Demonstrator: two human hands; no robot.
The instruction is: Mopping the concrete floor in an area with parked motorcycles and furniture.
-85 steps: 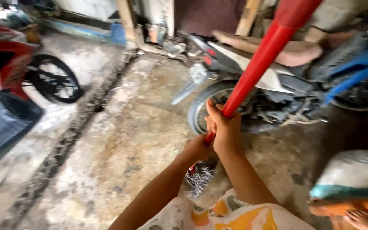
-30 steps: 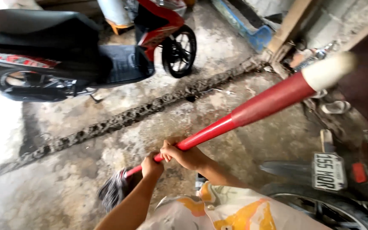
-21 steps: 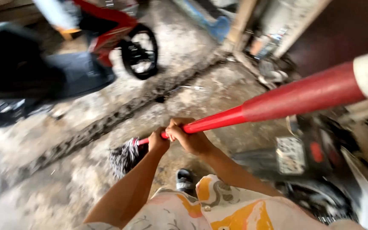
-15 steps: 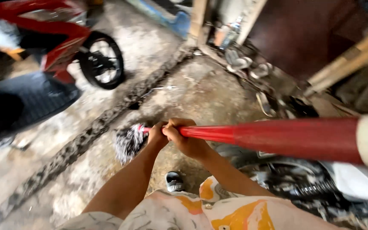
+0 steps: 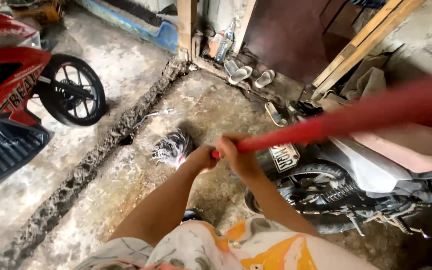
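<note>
Red broom handle [image 5: 356,117] is clenched in both fists, left hand [image 5: 200,159] just below right hand [image 5: 238,155]; keep the striped bristle head [image 5: 171,148] flat on the wet concrete floor [image 5: 126,180], sweeping clear of the parked motorcycle [image 5: 356,175].

The red bat [image 5: 356,117] has swung right over the white motorcycle [image 5: 371,165], its tassel [image 5: 171,149] trailing left.
</note>
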